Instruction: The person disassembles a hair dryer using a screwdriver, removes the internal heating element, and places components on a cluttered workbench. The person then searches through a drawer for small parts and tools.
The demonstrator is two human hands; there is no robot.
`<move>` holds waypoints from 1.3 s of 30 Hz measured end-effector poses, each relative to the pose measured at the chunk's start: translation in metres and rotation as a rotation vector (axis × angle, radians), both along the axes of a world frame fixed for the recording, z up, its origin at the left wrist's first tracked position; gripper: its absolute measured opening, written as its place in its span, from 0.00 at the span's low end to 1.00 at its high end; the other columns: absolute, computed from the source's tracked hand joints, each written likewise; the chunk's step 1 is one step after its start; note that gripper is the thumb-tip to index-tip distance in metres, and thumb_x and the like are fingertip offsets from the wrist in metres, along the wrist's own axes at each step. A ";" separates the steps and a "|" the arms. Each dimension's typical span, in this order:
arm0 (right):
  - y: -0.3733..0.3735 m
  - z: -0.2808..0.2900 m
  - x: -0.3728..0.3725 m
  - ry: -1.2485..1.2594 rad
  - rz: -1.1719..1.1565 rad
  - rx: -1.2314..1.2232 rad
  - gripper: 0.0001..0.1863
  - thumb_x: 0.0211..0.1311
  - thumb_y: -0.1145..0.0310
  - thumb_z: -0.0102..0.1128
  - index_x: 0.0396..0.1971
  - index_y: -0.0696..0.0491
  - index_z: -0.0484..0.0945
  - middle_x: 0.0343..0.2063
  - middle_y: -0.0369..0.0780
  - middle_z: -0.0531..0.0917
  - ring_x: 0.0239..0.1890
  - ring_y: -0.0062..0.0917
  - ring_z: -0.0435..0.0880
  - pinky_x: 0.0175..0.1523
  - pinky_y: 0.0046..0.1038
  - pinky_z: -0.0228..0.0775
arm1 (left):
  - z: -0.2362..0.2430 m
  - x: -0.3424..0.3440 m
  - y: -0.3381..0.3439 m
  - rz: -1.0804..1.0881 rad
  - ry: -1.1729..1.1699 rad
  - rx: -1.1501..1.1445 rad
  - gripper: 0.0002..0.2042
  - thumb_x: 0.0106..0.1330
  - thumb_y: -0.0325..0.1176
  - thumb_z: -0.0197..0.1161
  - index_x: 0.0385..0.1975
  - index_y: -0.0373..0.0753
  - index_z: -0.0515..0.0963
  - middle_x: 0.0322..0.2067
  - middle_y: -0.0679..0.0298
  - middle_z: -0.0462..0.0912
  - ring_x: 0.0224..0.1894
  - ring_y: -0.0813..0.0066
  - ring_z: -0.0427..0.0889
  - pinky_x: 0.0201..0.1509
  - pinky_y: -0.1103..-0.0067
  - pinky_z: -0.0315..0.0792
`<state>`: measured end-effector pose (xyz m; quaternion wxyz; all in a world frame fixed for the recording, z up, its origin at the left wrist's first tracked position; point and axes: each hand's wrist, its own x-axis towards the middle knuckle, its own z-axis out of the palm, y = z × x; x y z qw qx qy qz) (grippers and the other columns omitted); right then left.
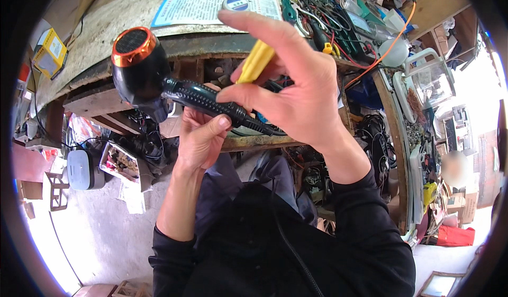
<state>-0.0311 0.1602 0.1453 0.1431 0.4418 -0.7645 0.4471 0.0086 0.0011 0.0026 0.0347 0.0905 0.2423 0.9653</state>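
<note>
A black hair dryer (pixel 159 85) with a copper-coloured rear grille is held near the chest, its handle gripped by the left hand (pixel 201 138). A yellow-handled tool (pixel 256 61) is pinched in the right hand (pixel 288 93). The dryer is judged light, rigid and smooth-shelled; the ribbed handle is best grasped.

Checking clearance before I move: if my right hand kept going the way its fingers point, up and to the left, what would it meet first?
Probably the round blue-and-white tin just past the right hand's fingertips, lying on the printed blue-edged sheet; depth is unclear, so the hand may pass above it.
</note>
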 end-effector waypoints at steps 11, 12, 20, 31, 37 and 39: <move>-0.002 -0.001 0.003 -0.027 0.000 -0.023 0.36 0.59 0.80 0.69 0.68 0.49 0.70 0.34 0.42 0.86 0.36 0.30 0.90 0.41 0.26 0.82 | -0.003 0.001 0.000 -0.012 0.058 0.049 0.25 0.62 0.17 0.70 0.58 0.36 0.71 0.49 0.54 0.85 0.55 0.56 0.86 0.63 0.58 0.80; -0.004 -0.004 0.002 -0.042 0.009 -0.048 0.36 0.58 0.79 0.70 0.68 0.49 0.69 0.33 0.41 0.85 0.34 0.30 0.90 0.40 0.26 0.82 | 0.001 0.002 0.002 -0.013 0.074 0.058 0.25 0.62 0.17 0.70 0.58 0.36 0.71 0.50 0.55 0.85 0.55 0.56 0.86 0.62 0.59 0.81; -0.004 0.004 0.001 0.041 0.007 0.073 0.39 0.56 0.78 0.74 0.69 0.48 0.69 0.29 0.37 0.83 0.34 0.26 0.90 0.40 0.25 0.84 | 0.001 0.003 -0.001 -0.038 0.048 0.026 0.25 0.62 0.17 0.70 0.58 0.37 0.71 0.47 0.56 0.86 0.54 0.59 0.87 0.62 0.61 0.81; 0.002 0.001 0.002 -0.077 0.058 0.008 0.35 0.63 0.86 0.64 0.70 0.58 0.67 0.46 0.43 0.86 0.42 0.24 0.89 0.50 0.27 0.83 | 0.003 0.002 0.003 -0.037 0.059 0.046 0.26 0.60 0.19 0.72 0.59 0.36 0.72 0.49 0.52 0.86 0.53 0.54 0.87 0.62 0.59 0.81; 0.009 0.003 0.008 0.003 -0.059 0.062 0.30 0.63 0.86 0.64 0.66 0.59 0.71 0.49 0.44 0.86 0.42 0.25 0.89 0.49 0.23 0.82 | 0.005 0.002 0.000 -0.002 0.039 0.001 0.27 0.59 0.18 0.73 0.59 0.37 0.72 0.49 0.51 0.86 0.55 0.52 0.85 0.63 0.56 0.80; 0.010 0.002 0.005 0.034 -0.010 0.032 0.30 0.62 0.85 0.66 0.65 0.59 0.72 0.49 0.43 0.86 0.41 0.24 0.89 0.48 0.23 0.82 | 0.001 0.002 0.002 -0.034 0.019 0.029 0.27 0.59 0.18 0.73 0.59 0.37 0.72 0.49 0.52 0.86 0.55 0.53 0.85 0.64 0.56 0.79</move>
